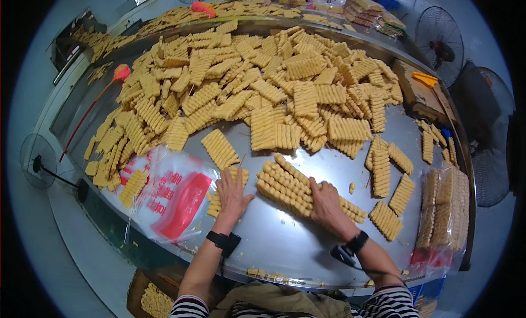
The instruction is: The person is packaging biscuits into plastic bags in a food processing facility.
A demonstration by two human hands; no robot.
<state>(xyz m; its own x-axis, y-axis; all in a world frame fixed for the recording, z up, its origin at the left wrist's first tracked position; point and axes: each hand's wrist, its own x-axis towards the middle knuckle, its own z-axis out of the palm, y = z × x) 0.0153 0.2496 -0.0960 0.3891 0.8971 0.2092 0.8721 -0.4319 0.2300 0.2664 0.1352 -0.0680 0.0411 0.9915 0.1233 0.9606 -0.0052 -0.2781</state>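
My right hand (pixel 327 203) grips the right end of a row of ridged, golden fried snack slabs (pixel 283 188) standing on edge, side by side, on the metal table (pixel 279 252). To its left, my left hand (pixel 232 194) lies palm down with spread fingers on a flat snack slab (pixel 214 205). Another slab (pixel 220 148) lies just beyond those fingers. Left of the left hand are printed clear plastic bags (pixel 176 194), with one slab (pixel 134 188) on top. A large heap of slabs (pixel 263 88) fills the table's far side.
A filled clear bag of slabs (pixel 444 211) stands at the right edge. Loose slabs (pixel 386 220) lie nearby. Red (pixel 92 106) and orange-tipped (pixel 425 79) sticks rest at the sides. Fans (pixel 439 47) surround the table. A co-worker's hands (pixel 268 1) show beyond it.
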